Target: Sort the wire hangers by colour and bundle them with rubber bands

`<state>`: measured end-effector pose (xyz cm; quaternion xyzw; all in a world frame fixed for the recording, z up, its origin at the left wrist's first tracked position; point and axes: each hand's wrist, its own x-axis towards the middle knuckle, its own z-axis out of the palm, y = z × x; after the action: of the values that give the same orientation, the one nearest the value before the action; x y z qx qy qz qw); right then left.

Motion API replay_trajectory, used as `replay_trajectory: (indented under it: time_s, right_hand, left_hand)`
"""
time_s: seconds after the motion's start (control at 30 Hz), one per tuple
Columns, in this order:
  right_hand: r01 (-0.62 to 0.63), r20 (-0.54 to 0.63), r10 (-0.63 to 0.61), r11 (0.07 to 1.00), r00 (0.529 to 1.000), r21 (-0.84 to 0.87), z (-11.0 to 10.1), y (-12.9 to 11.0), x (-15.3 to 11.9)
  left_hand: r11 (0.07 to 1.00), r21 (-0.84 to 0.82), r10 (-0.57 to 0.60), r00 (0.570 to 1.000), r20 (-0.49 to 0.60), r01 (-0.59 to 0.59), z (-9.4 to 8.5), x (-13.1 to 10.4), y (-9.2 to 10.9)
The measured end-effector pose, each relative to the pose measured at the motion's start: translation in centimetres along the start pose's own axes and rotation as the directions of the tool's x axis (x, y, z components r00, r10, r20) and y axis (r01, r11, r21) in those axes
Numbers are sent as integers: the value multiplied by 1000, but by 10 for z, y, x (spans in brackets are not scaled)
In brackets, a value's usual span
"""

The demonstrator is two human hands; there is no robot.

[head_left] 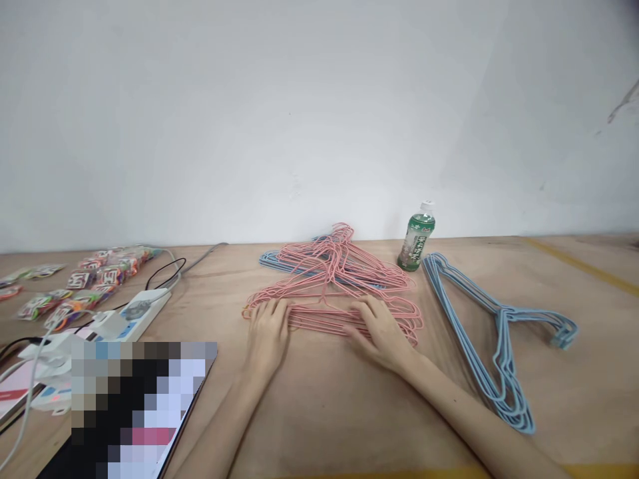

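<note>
The pink hangers lay piled on the table, mostly left of the green-labelled bottle. Well left of the bottle, my left hand rested on their wires; whether it gripped any, I could not tell. My right hand, nearer the bottle, lay open over them, thumb apart. A blue bundle lay right of the bottle.

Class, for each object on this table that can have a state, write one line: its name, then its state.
Pink hangers: lying in an overlapping pile.
Blue hangers at right: bundled together, lying down.
Other blue hangers: partly covered by the pile.
Bottle: standing, capped.
Power strip: in use, adapter plugged in.
Packets: loosely spread, some overlapping.
Device: pixelated; on or off unclear.
</note>
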<state>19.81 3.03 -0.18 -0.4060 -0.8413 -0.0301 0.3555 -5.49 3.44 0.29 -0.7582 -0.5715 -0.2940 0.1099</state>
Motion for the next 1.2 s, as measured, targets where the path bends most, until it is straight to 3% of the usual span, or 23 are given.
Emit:
replay_trajectory:
  time_s: [0.13,0.23,0.53,1.2]
  right_hand:
    - [-248,-15,248,969,969,17,-2,7,5]
    - [-323,13,323,946,946,-29,0,12,5]
    - [-347,59,346,938,936,4,-3,11,6]
    - [-441,219,409,889,886,125,-8,11,10]
  left_hand:
    - [999,-49,14,1000,2,-14,-1,0,0]
    - [994,-101,33,999,-3,-33,3,-1,3]
    - [987,-158,36,999,-22,-40,12,-3,2]
    - [983,-170,71,997,-25,-74,13,-4,-1]
